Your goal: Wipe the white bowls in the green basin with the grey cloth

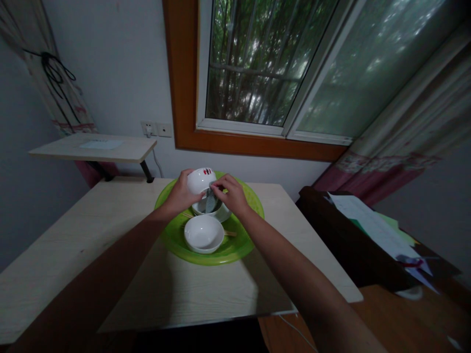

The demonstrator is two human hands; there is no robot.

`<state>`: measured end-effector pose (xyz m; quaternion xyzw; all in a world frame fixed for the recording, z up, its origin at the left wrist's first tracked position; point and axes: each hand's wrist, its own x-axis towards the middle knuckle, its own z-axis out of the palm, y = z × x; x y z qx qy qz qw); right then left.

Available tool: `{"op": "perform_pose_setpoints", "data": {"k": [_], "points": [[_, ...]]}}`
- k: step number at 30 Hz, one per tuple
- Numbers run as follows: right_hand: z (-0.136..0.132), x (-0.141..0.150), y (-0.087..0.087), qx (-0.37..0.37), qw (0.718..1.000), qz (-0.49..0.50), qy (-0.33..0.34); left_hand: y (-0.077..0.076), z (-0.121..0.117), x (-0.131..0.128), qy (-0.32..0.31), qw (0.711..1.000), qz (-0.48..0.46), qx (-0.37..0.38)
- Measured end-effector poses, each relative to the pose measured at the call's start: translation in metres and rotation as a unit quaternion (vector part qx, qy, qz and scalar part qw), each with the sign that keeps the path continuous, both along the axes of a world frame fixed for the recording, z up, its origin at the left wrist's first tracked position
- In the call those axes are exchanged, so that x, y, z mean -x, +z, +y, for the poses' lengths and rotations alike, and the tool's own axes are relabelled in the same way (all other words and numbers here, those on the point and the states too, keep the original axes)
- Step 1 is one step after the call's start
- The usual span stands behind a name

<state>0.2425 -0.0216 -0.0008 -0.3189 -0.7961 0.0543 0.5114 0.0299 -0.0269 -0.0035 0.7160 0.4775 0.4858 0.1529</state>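
Note:
My left hand grips a white bowl with a red and black print on its side. The bowl is tipped over above a green plastic basin. Pinched in the closed fingers of my right hand is a grey cloth, which hangs down beside the bowl's rim. Below it, more white bowls sit in the basin, partly hidden by the cloth and my hands. Nearer to me stands another white bowl, upright. Chopsticks stick out from under it.
The basin stands on a light wooden table. At the back left, a small raised shelf carries a sheet of paper. A wall socket with a plug is behind. Papers lie on dark furniture to the right, below the window.

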Motion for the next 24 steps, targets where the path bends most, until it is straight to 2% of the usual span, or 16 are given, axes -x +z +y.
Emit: {"op": "perform_pose_setpoints", "data": {"k": [5,11,19,24], "points": [[-0.004,0.004,0.001,-0.001,0.999,-0.037,0.009,-0.002,0.001,-0.001,-0.001,1.000,0.012,0.000],[0.000,0.003,0.001,0.010,1.000,-0.012,-0.011,0.000,0.000,0.000,0.020,1.000,0.001,-0.002],[0.008,-0.005,-0.004,0.022,0.999,0.006,-0.036,0.011,-0.008,0.001,0.030,0.999,-0.017,0.019],[0.004,-0.002,-0.001,0.017,1.000,0.004,-0.023,0.007,-0.005,0.000,0.029,0.999,-0.008,0.011]]}}
